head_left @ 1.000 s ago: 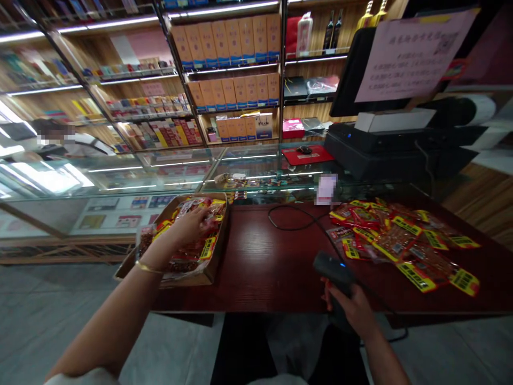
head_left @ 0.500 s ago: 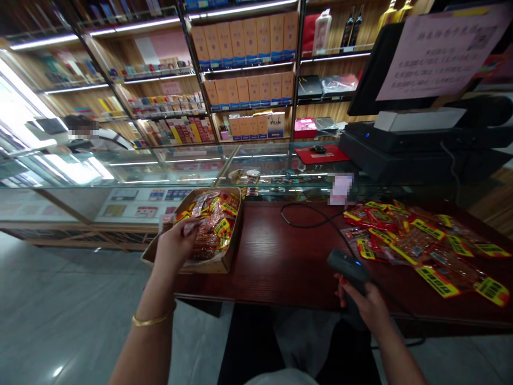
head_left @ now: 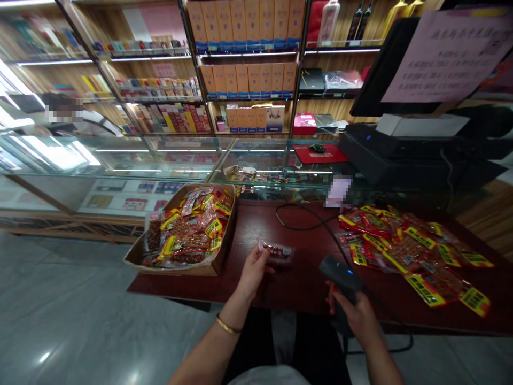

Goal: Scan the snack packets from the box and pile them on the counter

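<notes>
Between the thumb and fingers of my left hand (head_left: 256,267) is one end of a small clear snack packet (head_left: 277,251) with dark reddish contents and a pale label. It is held over the dark wooden counter (head_left: 248,230). My right hand (head_left: 352,307) is wrapped round the handle of a black barcode scanner (head_left: 340,275), which shows a small blue light and points toward the packet. Left of my left hand stands an open cardboard box (head_left: 216,264) full of red and yellow snack packets (head_left: 188,235). Beyond the scanner, on the right, lies a loose pile of similar packets (head_left: 417,246).
The scanner's black cable (head_left: 298,227) loops across the counter. Behind it runs a glass display case (head_left: 180,155). A monitor (head_left: 385,69) with a paper sheet stands at right on a black base. A person (head_left: 96,122) is at the far left.
My left hand has moved right, out of the cardboard box, bringing the small packet over the counter in front of the scanner. My right hand keeps hold of the scanner, and the view has shifted slightly.
</notes>
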Available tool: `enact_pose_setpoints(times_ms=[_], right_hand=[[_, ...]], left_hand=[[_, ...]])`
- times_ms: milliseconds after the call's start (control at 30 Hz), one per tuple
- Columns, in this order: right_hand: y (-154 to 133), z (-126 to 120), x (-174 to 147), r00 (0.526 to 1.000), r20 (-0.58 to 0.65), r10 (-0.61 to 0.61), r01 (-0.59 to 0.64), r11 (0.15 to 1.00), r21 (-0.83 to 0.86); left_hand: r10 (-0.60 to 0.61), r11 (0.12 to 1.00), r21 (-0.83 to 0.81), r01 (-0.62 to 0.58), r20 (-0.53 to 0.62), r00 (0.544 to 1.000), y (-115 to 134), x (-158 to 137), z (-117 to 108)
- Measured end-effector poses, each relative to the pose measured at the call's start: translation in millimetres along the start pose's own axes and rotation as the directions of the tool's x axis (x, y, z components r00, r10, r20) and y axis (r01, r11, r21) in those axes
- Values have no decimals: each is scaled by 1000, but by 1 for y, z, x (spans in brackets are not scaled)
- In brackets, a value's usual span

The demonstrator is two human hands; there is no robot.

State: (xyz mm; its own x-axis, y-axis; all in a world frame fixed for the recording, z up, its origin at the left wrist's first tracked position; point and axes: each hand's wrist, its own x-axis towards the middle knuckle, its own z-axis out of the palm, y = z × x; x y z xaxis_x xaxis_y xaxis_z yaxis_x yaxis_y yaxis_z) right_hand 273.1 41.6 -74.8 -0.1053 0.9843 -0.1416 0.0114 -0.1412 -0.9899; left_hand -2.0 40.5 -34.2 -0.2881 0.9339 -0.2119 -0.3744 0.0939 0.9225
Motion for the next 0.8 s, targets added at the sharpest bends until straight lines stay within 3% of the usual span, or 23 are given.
enact_pose_setpoints(times_ms=[100,367,600,800], right_hand=[[-6,4,-2,1000,-3,11,-11,999,-37],[-23,29,-36,995,-101,-13,-23,938,-346],[-31,52,-29,999,-26,39,-45,951,-306],[-31,54,-34,1000,-14,13,-17,935,-353]], left_hand=[[36,998,45,-35,-37,999,-9,5,0],[70,991,-112,-77,-66,995,-10,1,-2],[-34,997,-66,35,18,999,-3,-1,-2],[-17,996,-82,21,41,999,-5,2,-3]])
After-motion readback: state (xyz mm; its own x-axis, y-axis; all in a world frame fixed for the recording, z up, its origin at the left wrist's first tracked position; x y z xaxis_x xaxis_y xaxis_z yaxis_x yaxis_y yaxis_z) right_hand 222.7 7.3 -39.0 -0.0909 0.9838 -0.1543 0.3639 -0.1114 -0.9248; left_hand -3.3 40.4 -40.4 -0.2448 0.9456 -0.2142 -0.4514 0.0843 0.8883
